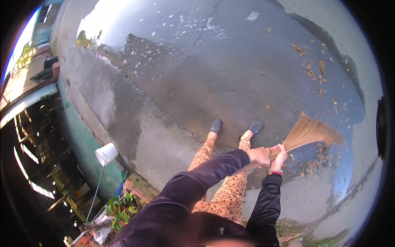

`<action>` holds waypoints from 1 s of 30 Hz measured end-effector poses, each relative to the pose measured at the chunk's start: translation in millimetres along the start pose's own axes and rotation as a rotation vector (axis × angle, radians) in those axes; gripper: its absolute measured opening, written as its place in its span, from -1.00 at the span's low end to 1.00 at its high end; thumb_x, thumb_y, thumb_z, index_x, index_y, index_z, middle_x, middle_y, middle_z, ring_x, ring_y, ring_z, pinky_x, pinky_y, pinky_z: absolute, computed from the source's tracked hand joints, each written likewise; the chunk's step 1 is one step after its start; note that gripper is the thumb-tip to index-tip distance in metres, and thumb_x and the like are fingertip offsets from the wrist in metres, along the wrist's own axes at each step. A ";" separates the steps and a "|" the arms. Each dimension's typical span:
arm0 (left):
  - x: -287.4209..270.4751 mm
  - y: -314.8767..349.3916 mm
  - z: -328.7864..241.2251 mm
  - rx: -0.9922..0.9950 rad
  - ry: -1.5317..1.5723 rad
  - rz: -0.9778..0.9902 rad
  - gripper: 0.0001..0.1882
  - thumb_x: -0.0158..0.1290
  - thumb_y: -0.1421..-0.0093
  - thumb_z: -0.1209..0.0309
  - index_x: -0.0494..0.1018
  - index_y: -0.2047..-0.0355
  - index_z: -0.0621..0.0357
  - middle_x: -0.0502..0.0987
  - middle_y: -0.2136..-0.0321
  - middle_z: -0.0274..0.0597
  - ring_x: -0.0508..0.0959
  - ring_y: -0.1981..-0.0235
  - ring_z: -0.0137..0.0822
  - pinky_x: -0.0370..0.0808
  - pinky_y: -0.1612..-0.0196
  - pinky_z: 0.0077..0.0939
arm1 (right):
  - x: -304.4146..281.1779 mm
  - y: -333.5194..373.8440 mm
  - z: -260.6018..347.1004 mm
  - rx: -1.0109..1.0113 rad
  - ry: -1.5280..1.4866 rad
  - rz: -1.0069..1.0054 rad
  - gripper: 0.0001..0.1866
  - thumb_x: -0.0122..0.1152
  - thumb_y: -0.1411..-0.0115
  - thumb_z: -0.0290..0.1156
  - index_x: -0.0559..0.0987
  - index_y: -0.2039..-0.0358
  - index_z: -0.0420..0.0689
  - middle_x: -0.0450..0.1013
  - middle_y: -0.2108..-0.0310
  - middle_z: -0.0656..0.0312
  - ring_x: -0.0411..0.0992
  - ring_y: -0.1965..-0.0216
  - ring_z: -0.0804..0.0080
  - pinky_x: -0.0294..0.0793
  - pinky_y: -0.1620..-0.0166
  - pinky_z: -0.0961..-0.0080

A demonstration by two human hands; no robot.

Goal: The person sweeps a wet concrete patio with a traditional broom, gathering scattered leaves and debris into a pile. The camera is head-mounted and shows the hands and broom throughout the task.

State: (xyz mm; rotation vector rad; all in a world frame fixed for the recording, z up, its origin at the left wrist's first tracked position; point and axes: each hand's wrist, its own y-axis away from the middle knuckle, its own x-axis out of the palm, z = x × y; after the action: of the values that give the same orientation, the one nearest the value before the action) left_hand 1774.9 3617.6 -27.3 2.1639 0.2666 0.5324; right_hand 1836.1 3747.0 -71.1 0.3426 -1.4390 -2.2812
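A straw broom (309, 131) slants across in front of me, its tan bristles fanned out to the right over the wet ground. My left hand (259, 156) is closed around its handle. Just beyond it, toward the bristles, my right hand (279, 157) grips the broom too, with a red beaded bracelet at the wrist. Both hands sit close together. Fallen leaves (322, 68) lie scattered on the right side of the ground, several of them around the bristle end.
Wet concrete (193, 86) with foam spots spreads ahead of my feet. To the left, a white bucket-like container (106, 154) on a long pole stands by a green low wall (76, 109). Green plants (122, 212) and bricks (142, 185) are at the lower left.
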 end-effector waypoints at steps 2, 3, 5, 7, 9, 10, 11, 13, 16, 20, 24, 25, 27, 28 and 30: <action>2.0 42.6 31.4 0.016 0.144 -0.160 -0.12 0.13 0.10 0.30 0.05 -0.15 0.60 0.59 0.41 0.14 0.63 0.43 -0.11 0.55 0.31 -0.29 | 34.3 23.0 -27.3 -0.035 0.141 0.082 -0.88 0.15 -0.01 -0.51 0.36 0.51 -0.17 0.30 0.62 0.26 0.32 0.65 0.44 0.43 0.54 0.48; 5.1 68.5 53.1 0.067 0.163 -0.372 -0.11 0.13 0.10 0.30 0.05 -0.21 0.46 0.54 0.26 0.19 0.61 0.31 -0.09 0.52 0.18 -0.27 | 53.4 37.4 -52.2 -0.084 0.229 0.162 -0.88 0.15 0.01 -0.53 0.37 0.51 -0.16 0.32 0.62 0.26 0.33 0.67 0.46 0.43 0.59 0.49; 13.3 120.2 98.5 -0.064 0.498 -0.556 -0.10 0.12 0.08 0.32 0.03 -0.27 0.30 0.45 0.04 0.20 0.56 0.12 -0.10 0.49 0.05 -0.30 | 92.8 66.1 -110.5 0.070 0.341 0.360 -0.89 0.13 0.03 -0.57 0.37 0.50 -0.16 0.33 0.64 0.26 0.34 0.72 0.46 0.41 0.65 0.53; 17.0 162.1 137.8 -0.108 0.762 -0.687 -0.22 0.06 -0.02 0.47 0.05 -0.28 0.23 0.45 0.06 -0.09 0.54 0.21 -0.32 0.52 0.25 -0.43 | 131.5 96.6 -170.2 0.141 0.537 0.604 -0.78 0.19 0.02 -0.52 0.35 0.36 -0.19 0.36 0.62 0.24 0.37 0.71 0.45 0.44 0.61 0.51; 3.7 189.1 169.1 -0.012 0.860 -0.938 -0.47 0.02 -0.10 0.51 0.25 -0.12 0.22 0.50 0.28 -0.23 0.55 0.42 -0.41 0.52 0.43 -0.53 | 172.8 120.0 -217.3 0.452 0.692 0.784 -0.48 0.33 0.01 -0.34 0.25 0.12 -0.17 0.35 0.37 0.18 0.42 0.48 0.44 0.50 0.43 0.46; -11.7 196.6 181.3 -0.072 0.977 -1.008 -0.62 0.01 -0.10 0.49 0.33 0.03 0.21 0.49 0.40 -0.27 0.53 0.51 -0.41 0.51 0.49 -0.55 | 192.3 125.2 -232.1 0.467 0.703 0.884 -0.42 0.36 0.02 -0.28 0.24 0.09 -0.18 0.33 0.30 0.16 0.40 0.40 0.43 0.49 0.35 0.40; -31.7 199.5 190.5 -0.205 1.102 -1.002 -0.76 0.00 -0.11 0.46 0.41 0.19 0.20 0.47 0.52 -0.30 0.51 0.61 -0.41 0.49 0.56 -0.57 | 216.5 125.6 -243.9 0.456 0.749 0.957 -0.40 0.35 0.03 -0.26 0.25 0.08 -0.21 0.33 0.30 0.14 0.40 0.39 0.40 0.46 0.32 0.37; -76.8 188.6 197.1 -0.034 1.281 -1.077 -0.91 -0.01 -0.07 0.45 0.40 0.40 0.17 0.41 0.65 -0.31 0.45 0.72 -0.40 0.43 0.62 -0.56 | 261.2 107.0 -248.8 0.459 0.936 1.056 -0.44 0.33 0.04 -0.30 0.27 0.10 -0.23 0.34 0.31 0.07 0.40 0.34 0.39 0.45 0.33 0.38; -131.1 123.7 170.7 -0.031 1.337 -1.066 -0.91 -0.01 -0.08 0.43 0.42 0.43 0.19 0.43 0.63 -0.31 0.45 0.67 -0.42 0.43 0.60 -0.56 | 288.5 30.1 -212.2 0.341 0.961 1.079 -0.44 0.33 0.04 -0.34 0.27 0.11 -0.27 0.38 0.42 0.13 0.42 0.45 0.41 0.46 0.44 0.38; -148.1 -21.3 87.2 0.057 0.840 -0.890 -0.52 0.03 0.05 0.47 0.29 0.06 0.34 0.46 0.44 -0.15 0.55 0.52 -0.31 0.55 0.48 -0.45 | 247.5 -99.0 -110.6 0.242 0.510 0.803 -0.58 0.34 0.04 -0.51 0.39 0.16 -0.28 0.45 0.49 0.19 0.46 0.55 0.46 0.51 0.50 0.51; -119.1 -130.2 -4.8 -0.041 0.282 -0.762 -0.23 0.11 0.04 0.40 0.03 -0.14 0.45 0.51 0.30 0.04 0.60 0.44 -0.25 0.58 0.41 -0.42 | 156.9 -174.3 0.0 0.133 0.036 0.607 -0.76 0.20 -0.08 -0.53 0.43 0.24 -0.29 0.45 0.46 0.15 0.43 0.53 0.44 0.49 0.47 0.50; -110.7 -143.2 -24.7 -0.065 0.142 -0.680 -0.19 0.12 0.05 0.38 0.00 -0.15 0.48 0.51 0.27 0.08 0.61 0.44 -0.24 0.59 0.40 -0.40 | 135.2 -178.3 19.5 0.101 -0.100 0.550 -0.79 0.18 -0.09 -0.53 0.43 0.26 -0.31 0.45 0.45 0.12 0.42 0.52 0.42 0.49 0.45 0.48; -98.1 -152.3 -60.4 -0.098 -0.107 -0.495 -0.11 0.14 0.06 0.35 -0.06 -0.16 0.53 0.51 0.22 0.16 0.62 0.43 -0.21 0.60 0.39 -0.38 | 101.1 -172.8 50.0 0.026 -0.243 0.377 -0.83 0.16 -0.11 -0.53 0.44 0.29 -0.31 0.45 0.43 0.11 0.40 0.52 0.40 0.47 0.42 0.45; -94.7 -149.7 -76.6 -0.102 -0.097 -0.384 -0.15 0.15 0.10 0.31 0.04 -0.10 0.61 0.53 0.26 0.20 0.62 0.40 -0.12 0.58 0.31 -0.33 | 88.7 -164.6 62.7 -0.031 -0.242 0.300 -0.83 0.16 -0.11 -0.50 0.44 0.31 -0.30 0.44 0.44 0.12 0.38 0.53 0.41 0.46 0.41 0.46; -93.9 -134.3 -106.2 -0.093 -0.080 -0.195 -0.21 0.13 0.11 0.33 0.12 -0.07 0.60 0.56 0.33 0.16 0.62 0.41 -0.14 0.56 0.32 -0.34 | 78.4 -143.2 83.1 -0.103 -0.294 0.218 -0.80 0.16 -0.08 -0.53 0.39 0.29 -0.28 0.41 0.48 0.15 0.39 0.54 0.42 0.47 0.44 0.47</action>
State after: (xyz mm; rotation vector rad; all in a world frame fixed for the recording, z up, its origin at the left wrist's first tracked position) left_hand 1642.4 3738.6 -104.2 2.0370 0.3970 0.3403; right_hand 1701.0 3830.1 -162.8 -0.1813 -1.4065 -2.2817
